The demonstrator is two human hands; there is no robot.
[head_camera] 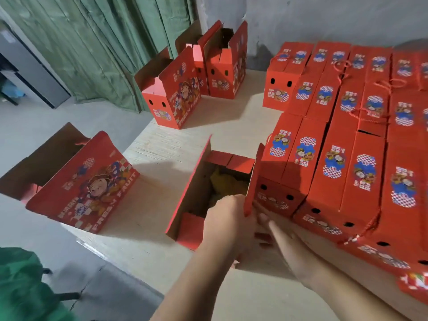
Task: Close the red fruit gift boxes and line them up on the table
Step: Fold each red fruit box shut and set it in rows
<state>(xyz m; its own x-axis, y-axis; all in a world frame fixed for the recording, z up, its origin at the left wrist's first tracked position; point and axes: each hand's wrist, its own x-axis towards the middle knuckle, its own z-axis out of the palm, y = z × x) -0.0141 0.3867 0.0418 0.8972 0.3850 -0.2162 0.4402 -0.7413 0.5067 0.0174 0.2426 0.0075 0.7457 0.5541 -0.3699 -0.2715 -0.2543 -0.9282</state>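
Pale table point(162, 144), closed boxes point(347, 135) packed right. Left hand point(228, 218) curls on open box point(196, 195) near end, right hand point(273, 228) grips its side flap point(253, 181). Stiff card, likely fruit-heavy; hold flap edges.

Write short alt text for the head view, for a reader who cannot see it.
Two hands, left hand and right hand, work at an open red gift box on a table. Closed boxes lie in rows at right; other open boxes stand at left.

The closed boxes point(361, 140) run off the right edge. The right hand point(275, 230) hides its fingertips behind a flap point(253, 181).
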